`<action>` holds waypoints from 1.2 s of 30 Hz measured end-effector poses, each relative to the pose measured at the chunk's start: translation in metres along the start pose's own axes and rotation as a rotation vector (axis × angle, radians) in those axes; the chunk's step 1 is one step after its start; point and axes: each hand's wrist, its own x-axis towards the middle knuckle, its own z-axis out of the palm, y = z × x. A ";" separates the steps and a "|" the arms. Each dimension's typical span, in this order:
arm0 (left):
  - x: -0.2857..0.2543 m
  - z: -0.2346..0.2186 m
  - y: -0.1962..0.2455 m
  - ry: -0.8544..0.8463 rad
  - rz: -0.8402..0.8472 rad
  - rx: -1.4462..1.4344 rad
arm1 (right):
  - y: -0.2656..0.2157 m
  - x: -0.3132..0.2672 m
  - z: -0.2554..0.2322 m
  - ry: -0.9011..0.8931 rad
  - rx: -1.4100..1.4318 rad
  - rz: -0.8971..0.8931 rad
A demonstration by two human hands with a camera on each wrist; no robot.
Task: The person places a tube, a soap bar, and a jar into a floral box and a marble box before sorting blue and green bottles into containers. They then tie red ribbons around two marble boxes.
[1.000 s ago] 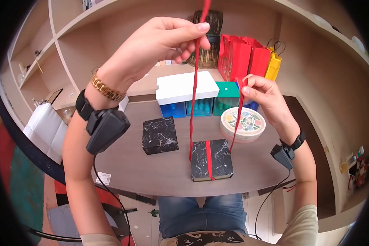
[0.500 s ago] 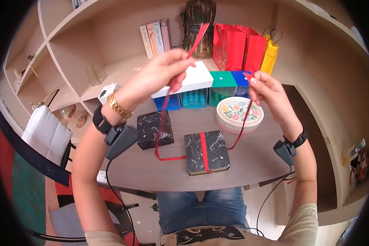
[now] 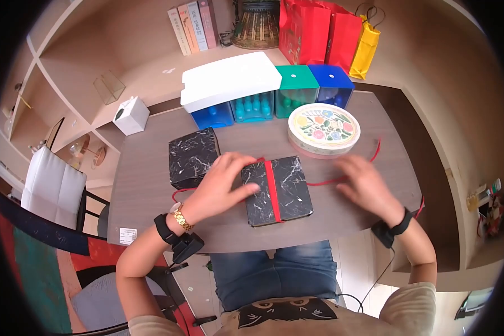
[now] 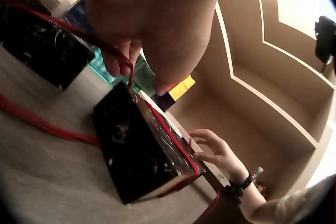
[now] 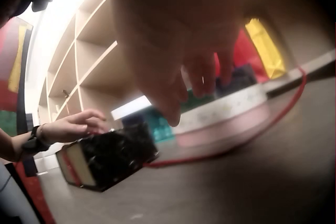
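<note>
A black marbled box with a red ribbon across its top lies near the table's front edge. My left hand is at its left side, fingers at the back left corner and thumb over the top edge; the left wrist view shows ribbon by its fingers. To the box's right, my right hand hovers over the ribbon's loose length with fingers loosely bent, holding nothing. Red ribbon curves across the table in the right wrist view. Another ribbon length runs out on the left.
A second marbled box stands behind my left hand. Farther back are an oval floral box, a white lid on coloured bins, and a white tissue box. Red bags, a yellow bag and books stand on the shelf.
Both hands have come down from above the table, the left to the ribboned box, the right beside it. The raised ribbon ends have dropped; the right hand has let go of its end.
</note>
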 end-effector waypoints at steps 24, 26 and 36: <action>-0.010 0.015 0.026 -0.110 0.200 0.325 | 0.016 0.014 0.049 -0.146 0.129 0.034; -0.009 0.014 0.026 -0.113 0.215 0.325 | 0.018 0.012 0.047 -0.137 0.137 0.037; 0.013 -0.010 0.022 -0.053 0.148 0.162 | 0.002 0.014 0.038 0.002 0.066 -0.019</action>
